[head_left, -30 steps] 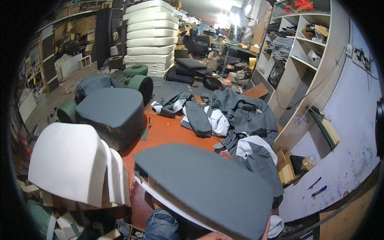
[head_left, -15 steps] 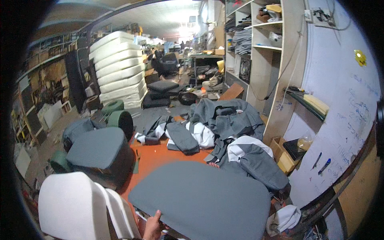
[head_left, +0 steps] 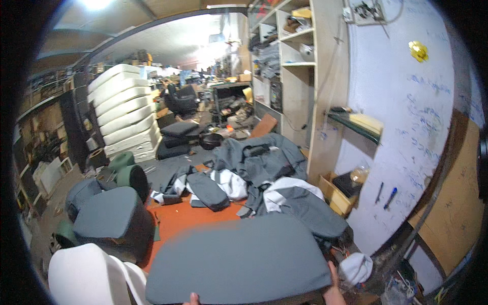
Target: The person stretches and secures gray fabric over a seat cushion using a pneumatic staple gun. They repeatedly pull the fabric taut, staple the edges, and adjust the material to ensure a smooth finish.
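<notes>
A broad seat cushion (head_left: 236, 259) covered in dark grey fabric lies before me at the lower middle, hiding part of the orange tabletop (head_left: 190, 221). My left hand (head_left: 192, 299) grips its near edge, mostly out of the picture, with the thumb tip showing. On the cushion's right edge, my right hand (head_left: 333, 284) has its thumb side up; the fingers underneath are hidden. White moulded foam pieces (head_left: 84, 274) stand at the lower left. Beyond the cushion lie several grey and white fabric covers (head_left: 292, 201).
Grey covered cushions (head_left: 109, 213) are stacked on the left, near green rolls (head_left: 131, 178). White foam blocks (head_left: 124, 109) form a tall pile further back. A shelf unit (head_left: 297, 81) and a white wall (head_left: 396, 127) with a small ledge (head_left: 356, 124) bound the right side.
The view has swung right and tilted up. My right hand, earlier showing only fingertips at the cushion's far edge, now holds its right edge. The cushion has turned and sits lower in view.
</notes>
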`<state>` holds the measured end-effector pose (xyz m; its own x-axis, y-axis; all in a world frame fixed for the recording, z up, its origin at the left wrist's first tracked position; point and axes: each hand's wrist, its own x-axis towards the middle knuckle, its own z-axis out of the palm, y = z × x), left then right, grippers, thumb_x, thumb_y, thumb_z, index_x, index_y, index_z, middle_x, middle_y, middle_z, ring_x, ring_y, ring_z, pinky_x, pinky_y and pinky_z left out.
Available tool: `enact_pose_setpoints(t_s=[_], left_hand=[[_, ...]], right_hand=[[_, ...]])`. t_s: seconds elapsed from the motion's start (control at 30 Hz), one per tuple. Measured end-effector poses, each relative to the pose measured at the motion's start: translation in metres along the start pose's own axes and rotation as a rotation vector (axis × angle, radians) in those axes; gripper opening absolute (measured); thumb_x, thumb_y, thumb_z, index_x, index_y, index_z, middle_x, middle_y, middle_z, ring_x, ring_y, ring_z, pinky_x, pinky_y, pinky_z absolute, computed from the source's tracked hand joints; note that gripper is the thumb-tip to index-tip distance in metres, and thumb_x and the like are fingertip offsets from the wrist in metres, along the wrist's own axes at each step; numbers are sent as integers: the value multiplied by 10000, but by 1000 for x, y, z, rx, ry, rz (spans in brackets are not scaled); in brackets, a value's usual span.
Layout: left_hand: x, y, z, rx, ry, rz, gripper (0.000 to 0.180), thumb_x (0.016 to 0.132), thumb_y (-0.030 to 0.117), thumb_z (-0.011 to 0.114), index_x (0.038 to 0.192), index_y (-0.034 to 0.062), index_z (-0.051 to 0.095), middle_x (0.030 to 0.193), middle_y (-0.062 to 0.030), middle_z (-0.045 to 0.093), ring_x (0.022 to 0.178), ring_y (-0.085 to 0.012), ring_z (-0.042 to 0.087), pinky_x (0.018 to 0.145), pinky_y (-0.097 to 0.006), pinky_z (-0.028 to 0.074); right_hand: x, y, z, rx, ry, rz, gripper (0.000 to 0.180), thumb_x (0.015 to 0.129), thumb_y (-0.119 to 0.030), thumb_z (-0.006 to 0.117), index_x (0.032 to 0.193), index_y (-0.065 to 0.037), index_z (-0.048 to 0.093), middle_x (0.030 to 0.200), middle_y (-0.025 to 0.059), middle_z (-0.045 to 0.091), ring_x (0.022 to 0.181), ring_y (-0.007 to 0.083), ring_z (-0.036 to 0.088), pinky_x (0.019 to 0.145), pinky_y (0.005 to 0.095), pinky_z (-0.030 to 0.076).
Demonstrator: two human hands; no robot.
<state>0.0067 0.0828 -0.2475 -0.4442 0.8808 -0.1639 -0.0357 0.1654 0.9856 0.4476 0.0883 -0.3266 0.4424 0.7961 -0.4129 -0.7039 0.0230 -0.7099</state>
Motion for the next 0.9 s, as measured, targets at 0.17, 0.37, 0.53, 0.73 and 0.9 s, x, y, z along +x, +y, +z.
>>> enact_pose_setpoints(t_s=[0.17,0.37,0.53,0.73,0.9], left_hand=[[5,4,15,-241,-184,-163,344,1060,313,566,870,28,584,759,-49,614,619,-157,580,550,-334,500],[-58,36,91,431,-608,522,390,887,294,812,1091,17,630,991,-127,678,917,-291,641,803,-427,540],[-115,51,171,974,-964,998,695,720,245,901,1329,76,610,1375,-186,552,1248,-382,533,1036,-494,466],[-119,49,186,900,-966,1028,403,808,81,734,1209,65,703,1106,-136,675,978,-337,624,844,-463,520],[-109,48,201,981,-958,905,95,943,59,578,967,19,660,906,-177,680,828,-407,649,707,-519,523]], right_hand=[[-3,24,1,-89,43,-67,551,1033,-532,565,1330,-79,664,1289,78,672,1191,242,613,1023,402,472],[-93,36,-20,-737,-17,-614,452,1022,-279,638,1380,-5,605,1386,165,634,1312,280,578,1088,390,446],[-127,27,-20,-1113,-127,-943,688,765,23,717,1431,2,547,1395,205,606,1297,400,576,1070,444,482],[-128,4,-16,-1111,-84,-1014,479,755,122,610,1200,-26,701,1156,145,697,1027,349,690,885,410,567],[-106,-31,-12,-995,-256,-470,184,944,-33,586,1085,-20,704,986,133,681,847,223,660,758,345,525]])
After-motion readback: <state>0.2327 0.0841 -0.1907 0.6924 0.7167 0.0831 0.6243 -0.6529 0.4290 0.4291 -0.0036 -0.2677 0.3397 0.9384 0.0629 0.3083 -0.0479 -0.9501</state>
